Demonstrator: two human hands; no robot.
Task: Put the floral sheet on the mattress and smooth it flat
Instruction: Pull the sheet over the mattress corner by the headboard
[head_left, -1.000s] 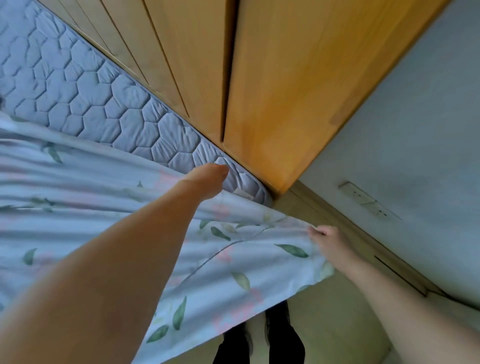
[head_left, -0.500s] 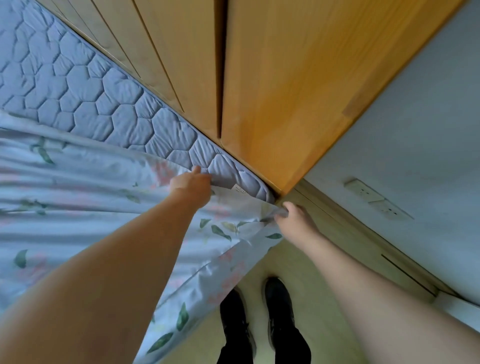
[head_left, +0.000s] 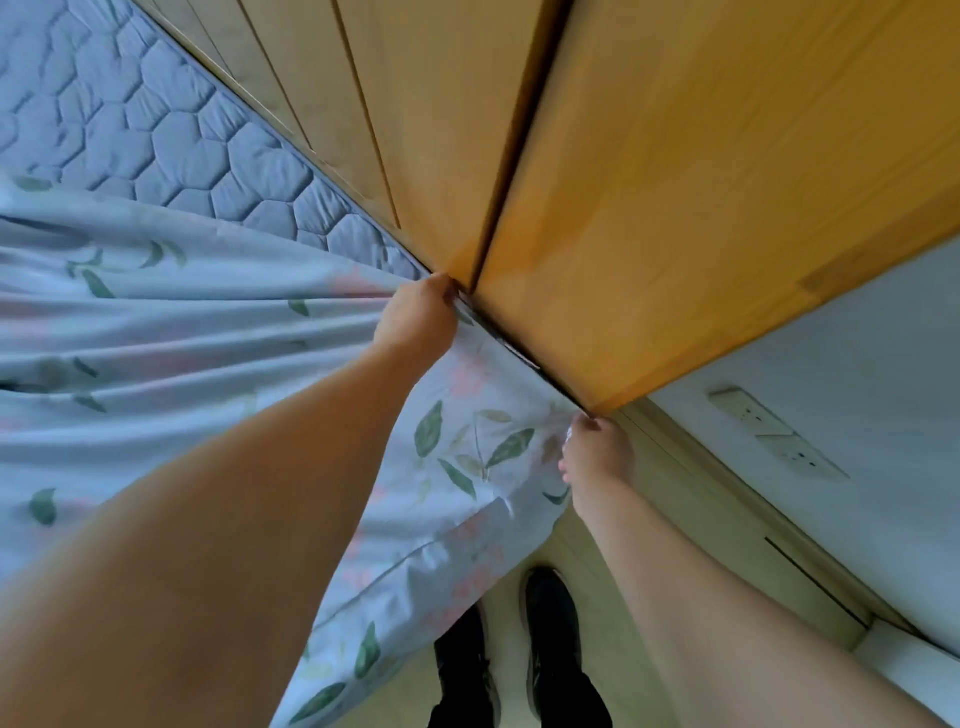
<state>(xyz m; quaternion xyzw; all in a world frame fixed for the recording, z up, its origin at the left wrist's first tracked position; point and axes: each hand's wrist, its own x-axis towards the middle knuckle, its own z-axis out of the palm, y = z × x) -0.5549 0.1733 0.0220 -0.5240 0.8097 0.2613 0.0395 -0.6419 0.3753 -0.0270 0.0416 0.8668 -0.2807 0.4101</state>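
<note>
At the corner where the bed meets the wooden wardrobe (head_left: 649, 171), we are gripping the floral sheet (head_left: 171, 338) with both hands. Our left hand (head_left: 418, 317) is curling its fingers round a bunch of the fabric, right against the wardrobe's lower edge, and folds are fanning out from that hand toward our left across the bed. Our right hand (head_left: 597, 452) is pinching the sheet's corner, just beside the end of the wardrobe, with the skirting of the pale wall (head_left: 841, 364) running off to its right. Between the two hands, the sheet is lying stretched along the narrow dark gap beside the wardrobe. Beyond the left hand and to its left, a band of the quilted grey mattress (head_left: 171, 140) is lying uncovered, bordered by the wardrobe. Nearer to us than the hands, the sheet's hemmed edge is hanging over the side of the bed, down toward the floor (head_left: 613, 561). Below the right hand, our two black shoes (head_left: 550, 623) are standing on the pale floor, close to the hanging edge. On the wall to the right of the right hand, a white socket strip (head_left: 774, 431) is sitting above the skirting. The sheet is showing deep creases over most of the area in view.
</note>
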